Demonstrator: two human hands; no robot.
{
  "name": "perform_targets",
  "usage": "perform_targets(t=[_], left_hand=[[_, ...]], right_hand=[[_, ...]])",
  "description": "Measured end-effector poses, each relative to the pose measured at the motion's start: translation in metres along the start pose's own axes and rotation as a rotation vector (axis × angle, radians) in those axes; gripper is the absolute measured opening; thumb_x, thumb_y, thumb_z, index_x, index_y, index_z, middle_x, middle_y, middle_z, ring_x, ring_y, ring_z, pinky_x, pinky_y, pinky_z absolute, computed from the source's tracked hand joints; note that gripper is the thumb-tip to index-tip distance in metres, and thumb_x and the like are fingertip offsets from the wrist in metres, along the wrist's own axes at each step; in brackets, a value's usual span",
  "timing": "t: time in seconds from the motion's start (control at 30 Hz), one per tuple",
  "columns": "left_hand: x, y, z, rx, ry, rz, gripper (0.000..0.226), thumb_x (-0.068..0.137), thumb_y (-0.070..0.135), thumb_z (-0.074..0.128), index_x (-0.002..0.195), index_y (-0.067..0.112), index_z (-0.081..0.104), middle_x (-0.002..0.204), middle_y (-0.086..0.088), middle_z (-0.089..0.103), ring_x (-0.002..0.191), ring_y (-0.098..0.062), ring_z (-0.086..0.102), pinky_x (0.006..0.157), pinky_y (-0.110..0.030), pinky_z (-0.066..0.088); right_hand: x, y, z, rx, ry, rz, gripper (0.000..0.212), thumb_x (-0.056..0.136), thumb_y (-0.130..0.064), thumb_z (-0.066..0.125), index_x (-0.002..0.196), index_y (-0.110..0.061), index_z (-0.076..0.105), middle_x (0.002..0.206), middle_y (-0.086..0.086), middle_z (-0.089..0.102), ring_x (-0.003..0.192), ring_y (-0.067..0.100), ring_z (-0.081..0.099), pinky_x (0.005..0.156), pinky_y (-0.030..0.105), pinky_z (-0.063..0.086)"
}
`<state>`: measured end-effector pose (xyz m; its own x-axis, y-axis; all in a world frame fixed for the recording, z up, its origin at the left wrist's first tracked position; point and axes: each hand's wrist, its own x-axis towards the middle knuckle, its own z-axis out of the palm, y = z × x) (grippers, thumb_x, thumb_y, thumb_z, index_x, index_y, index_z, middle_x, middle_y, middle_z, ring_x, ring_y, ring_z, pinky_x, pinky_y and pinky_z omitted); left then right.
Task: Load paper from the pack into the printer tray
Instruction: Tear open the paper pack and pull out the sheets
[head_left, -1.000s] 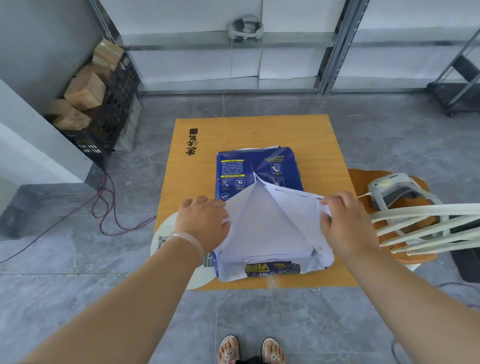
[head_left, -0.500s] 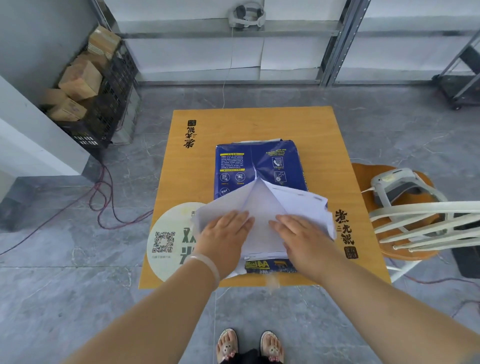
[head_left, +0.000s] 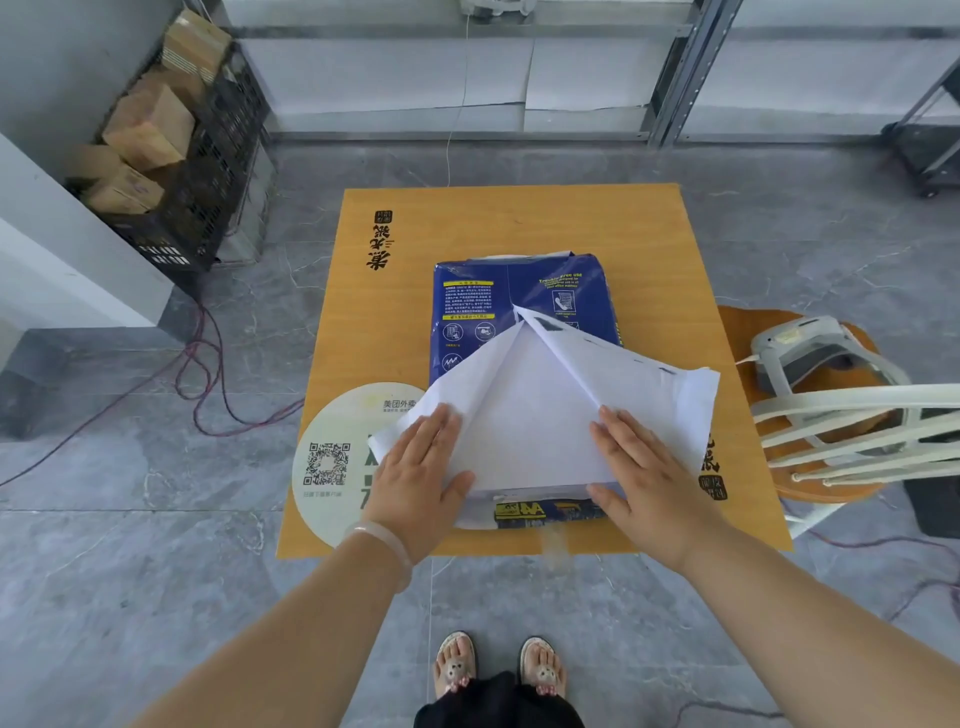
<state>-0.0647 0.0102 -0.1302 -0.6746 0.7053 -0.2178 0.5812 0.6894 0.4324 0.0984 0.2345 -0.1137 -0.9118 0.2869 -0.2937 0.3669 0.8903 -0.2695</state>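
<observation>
A blue paper pack (head_left: 498, 306) lies on the orange table (head_left: 519, 218). Its wrapper is torn open at the near end, with white flaps folded out to both sides and the white paper stack (head_left: 530, 415) showing between them. My left hand (head_left: 421, 483) lies flat on the left flap, its thumb at the stack's near left corner. My right hand (head_left: 644, 478) lies flat at the stack's right edge by the right flap, thumb at the near right corner. Neither hand grips anything. No printer tray is visible.
A round white sticker with a QR code (head_left: 332, 462) sits at the table's near left. A white-backed chair (head_left: 852, 431) with a grey device (head_left: 810, 353) on its seat stands to the right. A black crate of boxes (head_left: 171, 156) and red cables (head_left: 208, 374) are on the left floor.
Both hands let go of the wrapper flaps they were pulling apart and came down flat onto the opened pack. The flaps now lie spread wider.
</observation>
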Motion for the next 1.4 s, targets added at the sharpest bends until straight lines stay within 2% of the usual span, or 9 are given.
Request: perform_targets(t=[0.1, 0.17, 0.27, 0.37, 0.6, 0.77, 0.87, 1.0, 1.4], left_hand=[[-0.003, 0.009, -0.005, 0.069, 0.201, 0.111, 0.053, 0.081, 0.042, 0.044, 0.131, 0.027, 0.051, 0.141, 0.001, 0.050, 0.130, -0.024, 0.043, 0.099, -0.047, 0.047], [-0.002, 0.015, -0.001, 0.155, 0.271, 0.236, 0.042, 0.080, 0.037, 0.050, 0.119, 0.028, 0.063, 0.135, 0.002, 0.057, 0.128, -0.022, 0.042, 0.098, -0.045, 0.048], [0.001, 0.017, 0.009, 0.289, 0.231, 0.321, 0.050, 0.078, 0.041, 0.054, 0.126, 0.028, 0.058, 0.137, 0.006, 0.055, 0.133, -0.021, 0.035, 0.109, -0.043, 0.038], [0.002, 0.012, 0.018, 0.318, 0.180, 0.250, 0.063, 0.075, 0.048, 0.058, 0.133, 0.029, 0.049, 0.142, 0.008, 0.050, 0.136, -0.019, 0.027, 0.107, -0.045, 0.039], [0.003, 0.010, 0.023, 0.057, 0.241, 0.186, 0.052, 0.075, 0.045, 0.057, 0.124, 0.027, 0.061, 0.135, 0.004, 0.058, 0.133, -0.020, 0.039, 0.105, -0.045, 0.042], [-0.010, 0.023, 0.018, -0.094, 0.361, -0.049, 0.037, 0.072, 0.051, 0.068, 0.101, 0.030, 0.073, 0.107, 0.007, 0.063, 0.109, -0.020, 0.051, 0.095, -0.033, 0.043], [-0.014, 0.036, 0.012, -0.294, 0.328, -0.373, 0.022, 0.077, 0.047, 0.066, 0.091, 0.029, 0.067, 0.093, 0.006, 0.060, 0.098, -0.021, 0.054, 0.088, -0.028, 0.042], [-0.002, 0.038, 0.009, -0.516, 0.230, -0.713, 0.039, 0.073, 0.058, 0.063, 0.092, 0.027, 0.051, 0.092, 0.005, 0.056, 0.094, -0.024, 0.058, 0.083, -0.041, 0.051], [-0.009, 0.036, 0.006, -0.551, 0.098, -0.789, 0.050, 0.066, 0.060, 0.067, 0.095, 0.028, 0.043, 0.108, 0.004, 0.056, 0.105, -0.026, 0.054, 0.090, -0.045, 0.049]], right_hand=[[-0.005, 0.000, -0.004, -0.029, 0.185, -0.045, 0.047, 0.091, -0.027, 0.050, 0.137, -0.019, 0.048, 0.149, -0.001, 0.040, 0.140, 0.012, 0.024, 0.114, 0.037, 0.031], [-0.006, 0.001, 0.001, -0.095, 0.200, -0.095, 0.047, 0.082, -0.025, 0.057, 0.129, -0.021, 0.056, 0.138, -0.002, 0.054, 0.134, 0.017, 0.038, 0.108, 0.040, 0.034], [-0.002, 0.001, 0.008, -0.155, 0.137, -0.081, 0.057, 0.081, -0.034, 0.057, 0.136, -0.024, 0.047, 0.144, -0.003, 0.048, 0.136, 0.019, 0.038, 0.110, 0.037, 0.022], [0.002, 0.005, 0.014, -0.195, 0.146, -0.067, 0.066, 0.082, -0.037, 0.064, 0.141, -0.023, 0.039, 0.149, -0.002, 0.042, 0.140, 0.017, 0.026, 0.111, 0.037, 0.016], [-0.001, 0.005, 0.017, 0.015, 0.216, -0.049, 0.054, 0.088, -0.031, 0.059, 0.139, -0.020, 0.046, 0.150, -0.005, 0.039, 0.142, 0.014, 0.022, 0.118, 0.034, 0.015], [-0.013, 0.003, 0.008, 0.203, 0.414, 0.141, 0.025, 0.084, -0.020, 0.066, 0.109, -0.015, 0.070, 0.107, 0.002, 0.067, 0.108, 0.025, 0.057, 0.096, 0.033, 0.041], [-0.017, -0.006, 0.001, 0.363, 0.363, 0.378, 0.017, 0.087, -0.031, 0.062, 0.098, -0.019, 0.067, 0.093, -0.001, 0.063, 0.089, 0.019, 0.058, 0.076, 0.030, 0.047], [-0.001, -0.013, -0.015, 0.622, 0.281, 0.644, 0.032, 0.084, -0.046, 0.060, 0.098, -0.016, 0.058, 0.090, -0.003, 0.062, 0.077, 0.016, 0.057, 0.056, 0.027, 0.040], [0.005, -0.017, -0.016, 0.607, 0.140, 0.753, 0.045, 0.075, -0.045, 0.072, 0.094, -0.015, 0.044, 0.082, -0.003, 0.050, 0.075, 0.021, 0.054, 0.055, 0.031, 0.039]])
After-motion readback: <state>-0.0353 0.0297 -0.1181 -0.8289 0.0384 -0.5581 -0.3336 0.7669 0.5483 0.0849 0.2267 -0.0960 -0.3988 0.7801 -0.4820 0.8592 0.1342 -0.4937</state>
